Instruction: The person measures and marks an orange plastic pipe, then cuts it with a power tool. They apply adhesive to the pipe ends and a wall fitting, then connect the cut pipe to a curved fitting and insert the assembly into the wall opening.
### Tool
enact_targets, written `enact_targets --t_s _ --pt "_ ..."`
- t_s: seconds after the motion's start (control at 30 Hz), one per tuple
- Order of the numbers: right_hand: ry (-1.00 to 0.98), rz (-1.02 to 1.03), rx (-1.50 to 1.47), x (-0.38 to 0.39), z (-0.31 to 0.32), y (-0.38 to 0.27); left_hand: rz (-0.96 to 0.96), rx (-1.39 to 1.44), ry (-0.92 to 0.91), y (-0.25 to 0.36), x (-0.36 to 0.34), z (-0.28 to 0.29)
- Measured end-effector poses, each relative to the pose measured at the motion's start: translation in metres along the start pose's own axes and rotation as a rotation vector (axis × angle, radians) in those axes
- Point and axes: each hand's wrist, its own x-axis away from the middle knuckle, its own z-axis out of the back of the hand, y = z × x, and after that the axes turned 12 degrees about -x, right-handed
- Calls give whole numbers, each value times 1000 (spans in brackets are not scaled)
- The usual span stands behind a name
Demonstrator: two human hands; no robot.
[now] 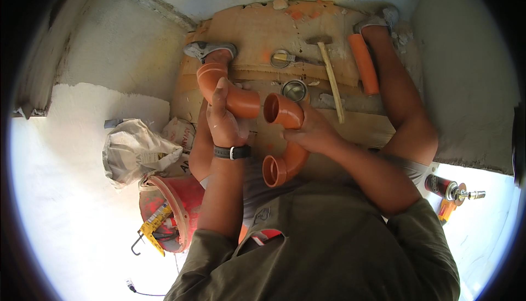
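My left hand [226,124] is closed around a bent orange pipe fitting [245,102], whose one end points right and whose collar end reaches up toward my left foot. Across a small gap, my right hand [318,131] grips a U-shaped orange pipe bend [296,160]. Both of its round mouths face left, and the upper one lines up roughly with the end of the left fitting. The two pieces are apart. Just beyond the right hand stands an open round tin [294,89].
Cardboard [246,27] covers the floor between my feet. On it lie a wooden-handled hammer [331,76], a brush on a round lid [281,58] and a straight orange pipe [363,64]. Left are a crumpled bag [134,147] and red bucket [189,202] with a yellow caulking gun [154,225]; right, a gas torch [445,188].
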Motion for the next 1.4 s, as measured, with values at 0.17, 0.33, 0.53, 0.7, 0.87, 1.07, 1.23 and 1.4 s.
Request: enact_targets --t_s 0.17,0.33,0.53,0.7,0.87,1.07,1.23,1.4 --pt "31 -158 -10 -2 -10 39 183 -6 28 5 -4 15" --pt "43 -90 -363 -2 -6 57 229 -76 -31 -20 4 38" --pt "-149 -351 -533 3 17 51 381 -115 -40 -63 6 73" --pt "-164 -295 -575 2 7 61 382 -75 -7 -76 10 77" --pt "-304 -598 -864 4 12 59 507 -53 111 -77 9 62" --pt "-308 -541 -720 11 19 48 673 -375 194 -116 12 81" --pt "-110 -373 -756 5 12 63 648 -767 419 -176 15 102" --pt "184 -90 -800 -3 3 54 233 -537 -56 -113 52 79"
